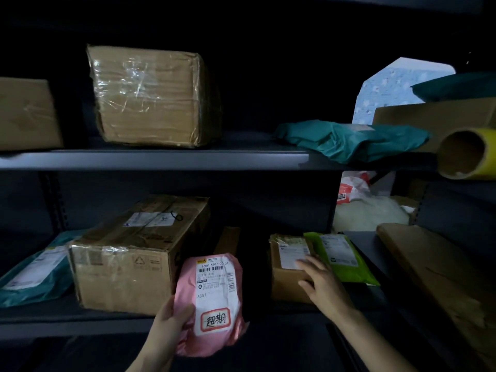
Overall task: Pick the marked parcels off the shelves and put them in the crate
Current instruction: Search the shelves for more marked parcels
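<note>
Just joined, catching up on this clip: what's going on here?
A person is picking parcels at dimly lit shelving. The left hand holds a pink parcel in front of the lower shelf, and its label, with a red-bordered handwritten mark, faces the camera. The right hand rests its fingers on top of a small cardboard box on that shelf, beside a green mailer. The box is not yet lifted. No crate is in view.
</note>
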The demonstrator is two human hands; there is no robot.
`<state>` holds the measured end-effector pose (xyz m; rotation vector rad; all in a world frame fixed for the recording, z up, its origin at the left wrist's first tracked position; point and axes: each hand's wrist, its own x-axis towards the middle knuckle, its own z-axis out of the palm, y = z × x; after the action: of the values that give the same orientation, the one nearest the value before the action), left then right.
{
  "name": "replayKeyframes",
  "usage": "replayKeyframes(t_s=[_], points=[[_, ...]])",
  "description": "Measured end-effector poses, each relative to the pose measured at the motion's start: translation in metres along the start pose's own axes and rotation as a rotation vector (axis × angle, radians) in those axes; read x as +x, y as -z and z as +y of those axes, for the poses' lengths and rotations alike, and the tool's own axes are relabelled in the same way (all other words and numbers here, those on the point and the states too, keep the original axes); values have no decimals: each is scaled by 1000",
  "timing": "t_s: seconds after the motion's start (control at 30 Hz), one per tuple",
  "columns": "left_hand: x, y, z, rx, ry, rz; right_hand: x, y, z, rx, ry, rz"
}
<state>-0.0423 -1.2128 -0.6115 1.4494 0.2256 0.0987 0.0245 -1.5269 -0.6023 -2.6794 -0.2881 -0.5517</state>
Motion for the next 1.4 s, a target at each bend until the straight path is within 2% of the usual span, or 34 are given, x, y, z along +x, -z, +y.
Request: replayKeyframes(t_s=[0.33, 0.43, 0.57, 0.7, 0.8, 1.1, 1.17, 1.27, 1.4], points=[[4, -2, 2, -53, 19, -20, -4, 2, -4, -37, -31, 10], [8, -2, -1, -38, 11, -5, 2, 0, -22, -73, -27, 54], [11, 1, -4, -13, -8, 27, 17, -11, -64, 2, 46, 112], [15, 13, -1, 9, -18, 70, 33, -34, -103, 169, 61, 24], [18, 25, 1, 21, -28, 89, 51, -50, -125, 206, 19, -28], [27, 64, 0, 54, -58, 145, 90, -82, -174, -14, -242, -180], [26, 67, -1, 47, -56, 144, 88, -85, -175, 31, -289, -202], [26, 68, -5, 24, -48, 140, 77, -84, -170, 134, -315, -128], [30, 65, -12, -7, -15, 148, 50, -79, -151, 529, -410, 44]])
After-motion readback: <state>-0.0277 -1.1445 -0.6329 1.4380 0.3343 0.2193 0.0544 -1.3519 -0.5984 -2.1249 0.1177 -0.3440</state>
